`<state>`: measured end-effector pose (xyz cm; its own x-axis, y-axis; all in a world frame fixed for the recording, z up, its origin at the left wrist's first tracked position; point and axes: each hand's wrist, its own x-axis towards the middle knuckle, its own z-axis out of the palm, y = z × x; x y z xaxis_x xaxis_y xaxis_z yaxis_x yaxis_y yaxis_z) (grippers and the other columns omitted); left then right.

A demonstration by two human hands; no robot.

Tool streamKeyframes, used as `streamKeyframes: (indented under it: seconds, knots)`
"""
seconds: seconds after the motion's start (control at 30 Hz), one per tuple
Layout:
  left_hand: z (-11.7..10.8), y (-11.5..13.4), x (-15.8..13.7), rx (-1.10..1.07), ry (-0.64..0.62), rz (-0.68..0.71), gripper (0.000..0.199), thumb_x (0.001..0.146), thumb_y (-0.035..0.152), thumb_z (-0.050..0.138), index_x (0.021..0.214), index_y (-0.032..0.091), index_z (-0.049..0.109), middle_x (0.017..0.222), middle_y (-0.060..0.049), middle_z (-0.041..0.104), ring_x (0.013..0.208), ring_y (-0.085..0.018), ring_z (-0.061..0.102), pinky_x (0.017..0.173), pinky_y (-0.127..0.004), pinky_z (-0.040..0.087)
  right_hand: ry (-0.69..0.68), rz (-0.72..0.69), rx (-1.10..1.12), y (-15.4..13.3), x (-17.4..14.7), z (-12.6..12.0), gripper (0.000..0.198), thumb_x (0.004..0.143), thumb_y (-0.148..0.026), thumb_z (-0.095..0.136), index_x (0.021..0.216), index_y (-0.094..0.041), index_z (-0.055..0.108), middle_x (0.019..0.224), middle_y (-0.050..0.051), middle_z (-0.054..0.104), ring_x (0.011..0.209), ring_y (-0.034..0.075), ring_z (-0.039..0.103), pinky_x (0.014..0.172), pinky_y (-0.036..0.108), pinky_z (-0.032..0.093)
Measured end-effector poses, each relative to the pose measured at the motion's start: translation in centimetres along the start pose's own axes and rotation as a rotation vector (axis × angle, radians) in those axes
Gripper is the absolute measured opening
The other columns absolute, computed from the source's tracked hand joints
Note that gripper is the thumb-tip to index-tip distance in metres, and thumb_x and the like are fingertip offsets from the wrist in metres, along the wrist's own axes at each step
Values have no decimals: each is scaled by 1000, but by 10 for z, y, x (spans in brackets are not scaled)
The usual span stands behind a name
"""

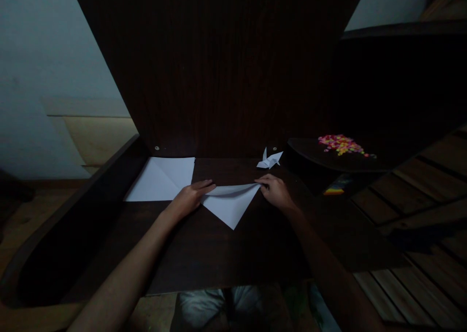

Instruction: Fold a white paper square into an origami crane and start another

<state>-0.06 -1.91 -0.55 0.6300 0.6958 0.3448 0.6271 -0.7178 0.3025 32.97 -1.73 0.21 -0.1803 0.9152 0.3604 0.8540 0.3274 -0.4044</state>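
A white sheet of paper (232, 203), folded into a triangle, lies on the dark desk with one point towards me. Its far folded edge bulges up slightly between my hands. My left hand (189, 196) grips the left corner, fingers together and thumb tucked out of sight. At the right corner, my right hand (274, 190) pinches the paper between thumb and fingers. Just beyond my right hand stands a folded white paper crane (270, 160). More white paper (162, 176) with a diagonal crease lies flat to the left, its near right corner beside my left hand.
Colourful small pieces (343, 144) lie heaped on a low curved shelf (365, 165) at the right. A tall dark panel (219, 69) rises behind the desk (219, 259). A raised side board (73, 225) borders it on the left. Wooden slats (419, 283) show at lower right.
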Motion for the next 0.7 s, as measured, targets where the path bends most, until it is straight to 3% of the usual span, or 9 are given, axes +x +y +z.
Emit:
streamKeyframes:
  seconds: [0.17, 0.27, 0.37, 0.5, 0.7]
  knots:
    - [1, 12, 2, -49, -165, 40, 81, 72, -5, 44, 148, 23, 35, 155, -7, 32, 144, -22, 27, 117, -45, 30, -7, 10, -106, -7, -2, -5, 42, 76, -7, 53, 107, -26, 75, 106, 6, 67, 98, 23, 59, 84, 36, 51]
    - [-2, 21, 3, -86, -281, 60, 86, 75, 13, 61, 152, 23, 23, 159, -10, 21, 147, -30, 13, 118, -55, 19, 136, -15, -58, -8, -2, -11, 38, 77, -10, 51, 103, -24, 76, 98, 7, 66, 97, 26, 55, 89, 42, 49]
    - [-2, 30, 3, -65, -357, 53, 88, 80, 35, 66, 153, 25, 18, 160, -11, 14, 147, -35, 8, 115, -62, 12, 180, -154, 57, -16, -3, -11, 36, 82, -14, 48, 103, -24, 76, 104, 8, 66, 101, 27, 52, 94, 47, 45]
    - [4, 37, 5, -25, -369, 63, 92, 79, 65, 60, 152, 26, 22, 159, -14, 16, 146, -39, 7, 113, -68, 5, 14, -294, 137, -40, -8, 1, 30, 92, -30, 49, 107, -25, 74, 117, 8, 65, 112, 28, 51, 99, 49, 43]
    - [8, 43, 9, 40, -349, 104, 86, 85, 70, 46, 153, 22, 21, 159, -13, 14, 147, -38, 2, 112, -68, -1, -284, -427, 72, -53, -19, 19, 53, 89, -45, 59, 135, -20, 55, 147, 13, 46, 140, 32, 33, 110, 54, 34]
